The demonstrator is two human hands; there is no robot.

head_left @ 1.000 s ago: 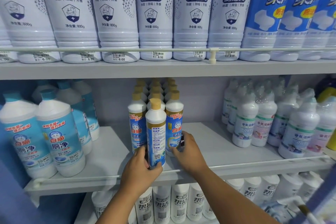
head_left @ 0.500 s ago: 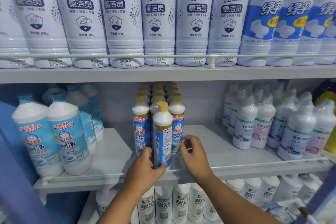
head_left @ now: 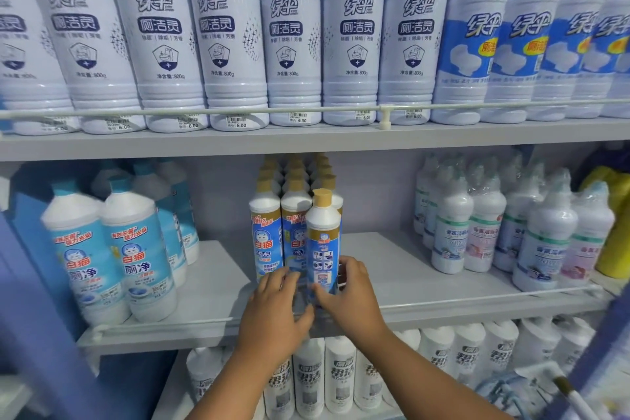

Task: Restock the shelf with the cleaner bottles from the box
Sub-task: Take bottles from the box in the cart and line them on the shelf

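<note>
A slim white cleaner bottle (head_left: pixel 322 239) with a gold cap and a blue label stands at the front of the middle shelf (head_left: pixel 426 276), its back label facing me. My right hand (head_left: pixel 351 297) grips its lower part, thumb on the left side and fingers round the right. It sits in front of the right column of several matching gold-capped bottles (head_left: pixel 267 235). My left hand (head_left: pixel 276 314) reaches beside it with fingers stretched out, touching the bases of the two front bottles on the left.
A thin white rail (head_left: pixel 477 300) runs along the shelf's front edge. Large blue-capped bottles (head_left: pixel 136 259) stand to the left, wrapped white bottles (head_left: pixel 453 228) to the right. Tall white bottles (head_left: pixel 289 37) fill the shelf above; more white bottles (head_left: pixel 341 378) stand below.
The front bottle has shifted right, from the middle column to the right one. My left hand has let go of it and my right hand now grips it. The camera has tilted up.
</note>
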